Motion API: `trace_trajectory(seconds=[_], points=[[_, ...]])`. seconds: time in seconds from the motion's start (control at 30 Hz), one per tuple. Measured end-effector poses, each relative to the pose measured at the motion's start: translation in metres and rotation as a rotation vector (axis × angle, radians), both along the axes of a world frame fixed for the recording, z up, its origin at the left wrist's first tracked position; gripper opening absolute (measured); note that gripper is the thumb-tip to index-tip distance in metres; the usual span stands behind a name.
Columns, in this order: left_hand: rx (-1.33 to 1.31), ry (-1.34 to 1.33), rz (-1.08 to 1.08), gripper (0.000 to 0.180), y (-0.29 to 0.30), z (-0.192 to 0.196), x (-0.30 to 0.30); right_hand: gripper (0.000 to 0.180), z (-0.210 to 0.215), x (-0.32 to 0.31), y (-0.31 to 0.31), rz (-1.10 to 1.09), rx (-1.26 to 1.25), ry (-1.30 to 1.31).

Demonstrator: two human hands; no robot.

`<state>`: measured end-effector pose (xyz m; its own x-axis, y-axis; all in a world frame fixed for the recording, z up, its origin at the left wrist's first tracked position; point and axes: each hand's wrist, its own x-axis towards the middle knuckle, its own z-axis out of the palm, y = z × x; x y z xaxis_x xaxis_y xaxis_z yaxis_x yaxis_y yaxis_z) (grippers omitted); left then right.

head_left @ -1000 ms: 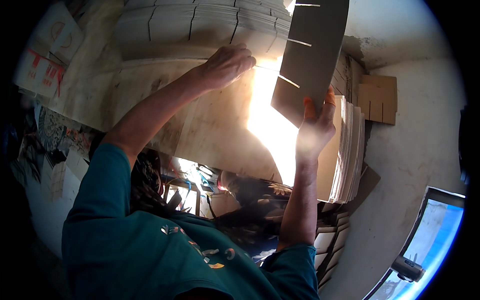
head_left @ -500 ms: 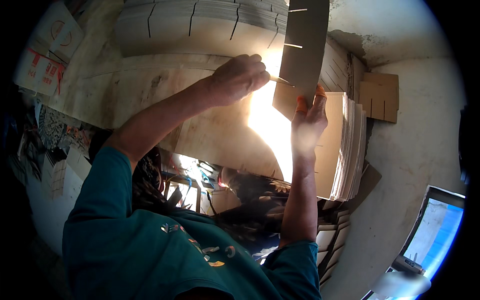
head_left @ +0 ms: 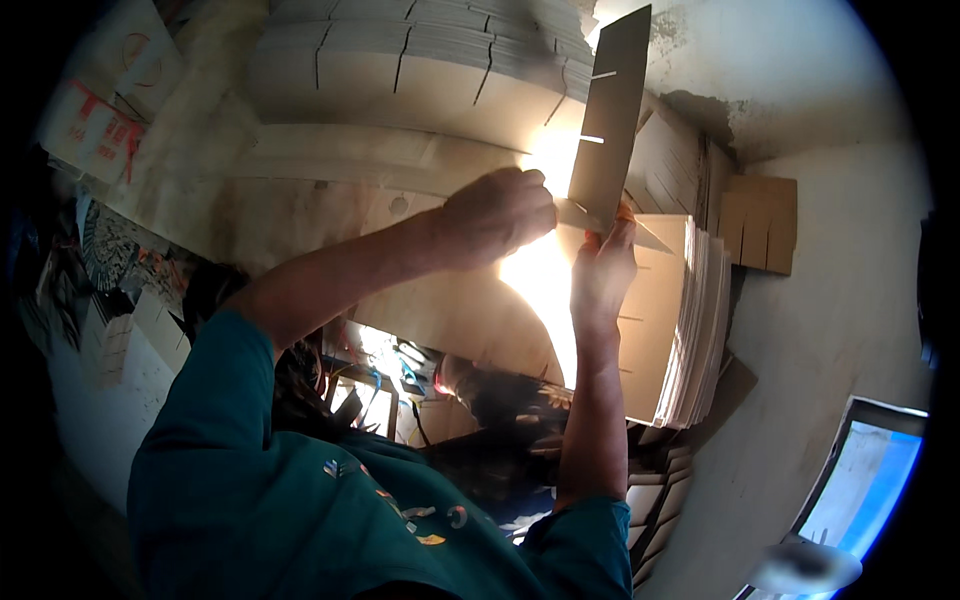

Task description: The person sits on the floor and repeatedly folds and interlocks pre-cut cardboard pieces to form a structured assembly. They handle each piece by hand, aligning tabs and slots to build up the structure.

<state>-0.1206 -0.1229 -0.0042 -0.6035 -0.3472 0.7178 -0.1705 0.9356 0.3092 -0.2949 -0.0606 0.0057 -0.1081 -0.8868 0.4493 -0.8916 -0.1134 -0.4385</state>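
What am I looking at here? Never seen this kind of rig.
No machine: these are a person's own bare hands. The view comes from the left of two fisheye cameras worn on the head, looking down, so straight edges bend near the rim. A stack of slotted card lies along the far side of the wooden table; another stack is at the right. The right hand holds up a slotted strip. The left hand pinches a thin piece against its lower end; glare blurs the join.
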Motion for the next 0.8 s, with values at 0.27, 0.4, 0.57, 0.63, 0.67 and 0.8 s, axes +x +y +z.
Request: trace_trajectory(seconds=[0.27,0.4,0.57,0.63,0.67,0.8], points=[[0.398,-0.151,0.112,0.051,-0.072,0.009,0.019,0.04,-0.019,-0.006,0.005,-0.04,-0.054,0.022],[0.072,-0.49,0.398,0.054,-0.147,-0.017,0.01,0.046,-0.018,0.002,0.003,-0.053,-0.07,0.014],[-0.212,-0.533,0.647,0.036,-0.17,-0.056,-0.007,0.044,-0.005,0.015,0.002,-0.009,0.008,-0.144],[-0.247,-0.48,0.651,0.03,-0.173,-0.062,-0.009,0.044,0.003,0.018,-0.001,-0.016,0.083,-0.374],[-0.271,-0.416,0.621,0.028,-0.173,-0.065,-0.009,0.044,0.004,0.018,-0.002,-0.018,0.12,-0.49],[-0.171,-0.583,0.542,0.026,-0.179,-0.058,-0.01,0.042,-0.003,0.011,-0.002,0.039,-0.069,-0.123]])
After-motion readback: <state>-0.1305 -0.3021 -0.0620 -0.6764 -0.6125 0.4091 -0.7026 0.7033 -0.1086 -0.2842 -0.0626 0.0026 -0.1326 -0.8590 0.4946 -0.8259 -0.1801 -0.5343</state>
